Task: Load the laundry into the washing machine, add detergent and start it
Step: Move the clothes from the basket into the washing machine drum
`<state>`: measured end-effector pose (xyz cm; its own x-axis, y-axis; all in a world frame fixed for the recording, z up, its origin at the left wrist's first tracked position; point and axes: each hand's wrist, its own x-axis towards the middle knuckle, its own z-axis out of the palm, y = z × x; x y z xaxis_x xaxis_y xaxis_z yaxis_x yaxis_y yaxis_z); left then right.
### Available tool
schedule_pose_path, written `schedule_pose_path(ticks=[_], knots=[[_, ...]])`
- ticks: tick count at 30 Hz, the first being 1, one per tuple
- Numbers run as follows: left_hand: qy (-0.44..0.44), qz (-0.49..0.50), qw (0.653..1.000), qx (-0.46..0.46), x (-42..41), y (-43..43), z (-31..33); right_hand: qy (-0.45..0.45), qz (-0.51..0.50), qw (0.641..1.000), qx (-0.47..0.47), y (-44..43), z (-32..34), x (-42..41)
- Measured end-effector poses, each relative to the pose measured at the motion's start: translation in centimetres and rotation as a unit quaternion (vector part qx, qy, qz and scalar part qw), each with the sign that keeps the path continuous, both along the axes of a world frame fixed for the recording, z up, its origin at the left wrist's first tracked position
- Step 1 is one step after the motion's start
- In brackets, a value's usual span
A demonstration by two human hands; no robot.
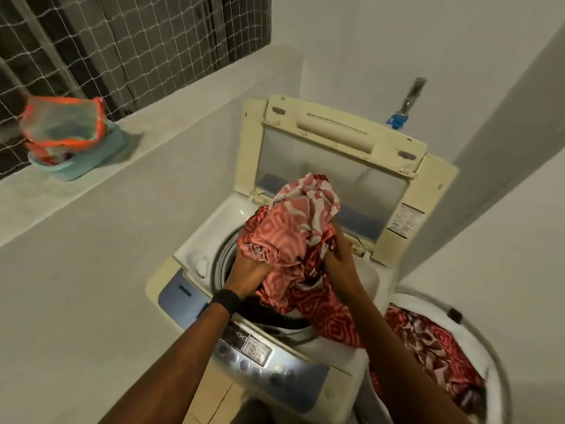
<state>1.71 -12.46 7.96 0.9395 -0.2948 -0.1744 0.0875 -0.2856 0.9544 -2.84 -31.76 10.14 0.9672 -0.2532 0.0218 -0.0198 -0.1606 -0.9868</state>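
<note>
Your left hand (247,275), the one with the black wristband, is clenched on the near side of a red and pink patterned cloth bundle (293,228). Your right hand (337,260) grips the bundle's right flank. Together they hold it bunched up at centre frame, right above the drum opening (221,261) of the top-loading washing machine (195,249), probably so the loose fabric can drop in as one lump.

The lid (336,166) stands raised at the back, leaving the opening free. A tail of the same cloth hangs over the machine's right edge toward the white laundry basket (477,325) at lower right. More patterned laundry (428,341) lies in that basket, so I judge loading only partly done.

The control panel (260,353) sits on the near edge, below your forearms. On the ledge at upper left an orange mesh bag (64,127) rests in a teal tub (91,162). I cannot tell whether it holds detergent.
</note>
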Motion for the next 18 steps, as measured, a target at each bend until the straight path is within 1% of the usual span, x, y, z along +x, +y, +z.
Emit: schedule_pose_path(ticks=[3, 5, 7, 10, 14, 16, 17, 18], knots=[[0.025, -0.023, 0.999, 0.009, 2.2, 1.6, -2.0, 0.018, -0.010, 1.000, -0.007, 2.0, -1.4, 1.4], [0.048, -0.050, 0.997, 0.014, 3.9, 2.3, -3.8, 0.036, -0.026, 0.998, -0.037, 3.0, -3.3, 2.3], [0.079, -0.074, 0.994, 0.020, 5.7, 2.8, -6.3, 0.057, -0.046, 0.995, -0.066, 3.3, -6.3, 3.2], [0.152, -0.111, 0.981, 0.054, 7.8, 3.2, -10.3, 0.103, -0.065, 0.987, -0.103, 3.5, -11.2, 4.0], [0.183, -0.160, 0.966, 0.093, 10.9, 2.8, -15.3, 0.154, -0.085, 0.973, -0.150, 4.0, -15.2, 4.6], [0.194, -0.173, 0.957, 0.133, 12.6, 2.3, -17.7, 0.185, -0.113, 0.957, -0.192, 4.2, -17.8, 5.6], [0.187, -0.171, 0.955, 0.156, 13.3, 2.1, -19.3, 0.212, -0.107, 0.945, -0.226, 4.2, -19.3, 5.9], [0.172, -0.165, 0.952, 0.190, 13.7, 1.7, -20.2, 0.259, -0.073, 0.928, -0.257, 4.2, -20.9, 6.2]])
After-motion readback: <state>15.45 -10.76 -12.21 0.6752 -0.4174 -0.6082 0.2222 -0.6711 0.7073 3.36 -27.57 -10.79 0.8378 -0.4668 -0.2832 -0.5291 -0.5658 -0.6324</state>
